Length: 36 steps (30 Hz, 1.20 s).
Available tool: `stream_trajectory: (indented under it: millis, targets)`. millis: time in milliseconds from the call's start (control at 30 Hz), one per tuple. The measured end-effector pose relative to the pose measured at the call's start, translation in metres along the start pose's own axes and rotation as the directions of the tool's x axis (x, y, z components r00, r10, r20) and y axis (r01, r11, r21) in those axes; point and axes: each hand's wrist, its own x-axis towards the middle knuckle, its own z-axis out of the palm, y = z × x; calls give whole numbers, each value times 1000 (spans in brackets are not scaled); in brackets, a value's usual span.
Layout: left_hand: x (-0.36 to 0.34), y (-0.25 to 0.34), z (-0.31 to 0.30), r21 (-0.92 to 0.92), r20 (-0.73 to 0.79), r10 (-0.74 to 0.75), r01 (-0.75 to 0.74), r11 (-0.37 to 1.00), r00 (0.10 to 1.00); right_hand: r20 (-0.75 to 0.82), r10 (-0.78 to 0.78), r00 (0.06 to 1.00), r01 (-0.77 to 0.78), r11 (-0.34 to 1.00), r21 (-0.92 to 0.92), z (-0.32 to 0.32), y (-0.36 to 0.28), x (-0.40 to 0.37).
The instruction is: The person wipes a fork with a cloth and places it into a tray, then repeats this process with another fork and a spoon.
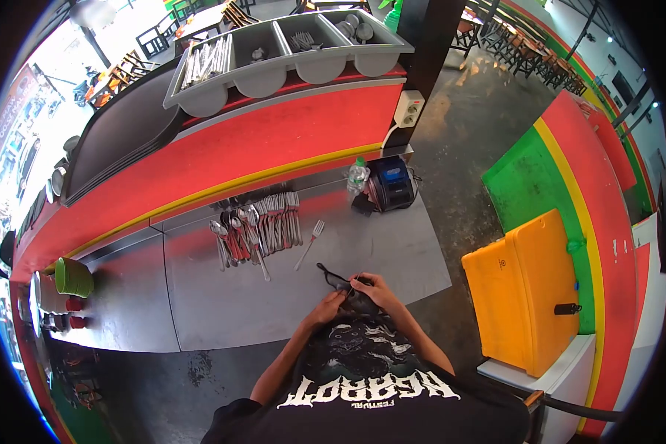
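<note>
Close to my body, at the front edge of the metal counter [233, 314], I hold a small black thing [336, 280] with a thin, strap-like end; its exact kind is hard to make out. My left hand [328, 305] has its fingers closed at its lower left side. From the right, my right hand [376, 290] pinches it. Just beyond my hands a single fork [311, 244] lies on the metal. To its left are a row of forks [280, 222] and a bunch of spoons [233, 233], laid side by side.
A clear bottle [358, 176] and a black-and-blue bag-like object [392, 183] stand at the counter's back right. The grey cutlery tray [288, 63] sits on the red ledge beside stacked dark trays [122, 133]. Green containers [74, 277] stand left; an orange box [522, 288] stands right.
</note>
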Motion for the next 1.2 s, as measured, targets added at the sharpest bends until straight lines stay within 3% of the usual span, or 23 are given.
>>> stream_trajectory:
  millis: [67, 167, 267, 367, 467, 567, 667, 700, 767, 867, 1000, 1100, 1200]
  targets:
    - [13, -27, -3, 109, -86, 109, -100, 989, 990, -91, -56, 994, 40, 985, -168, 3, 0, 3]
    - [-7, 16, 10, 433, -170, 185, -95, 897, 968, -102, -119, 988, 68, 910, -410, 8, -12, 5]
    - [-8, 23, 12, 510, -300, 271, -86, 856, 915, -230, -384, 894, 196, 799, -569, 13, 1, 16]
    - [2, 4, 3, 153, -335, 246, -205, 967, 909, -523, -464, 715, 223, 860, -458, 30, -22, 11]
    - [-5, 13, -1, 202, -349, 165, -98, 975, 923, -311, -647, 696, 385, 703, -598, 37, -42, -3]
    - [-4, 11, 1, 317, -353, 152, -35, 948, 923, -8, -639, 769, 499, 609, -616, 45, -32, -5]
    - [21, -48, -10, 724, -413, 413, 17, 690, 811, 99, -612, 785, 513, 553, -656, 43, 6, 9]
    - [12, -36, -4, 619, -412, 276, 45, 784, 868, 87, -606, 791, 509, 571, -644, 39, 13, 15]
    - [-10, 11, 9, 390, -340, 4, 137, 911, 941, 79, -659, 748, 504, 485, -715, 28, 22, 30]
    - [-10, -7, 12, 123, -337, -93, 142, 982, 937, 45, -682, 730, 470, 454, -757, 15, 23, 42]
    - [-11, -4, 3, 82, -295, -55, 83, 993, 954, -60, -695, 716, 444, 521, -729, 5, 21, 65]
    - [-19, 14, 3, 118, -288, 1, 35, 992, 958, -248, -569, 784, 245, 651, -718, -21, 37, 87]
    - [-25, 19, 0, 160, -280, 81, -37, 986, 957, -369, -566, 737, 191, 698, -691, -40, 35, 99]
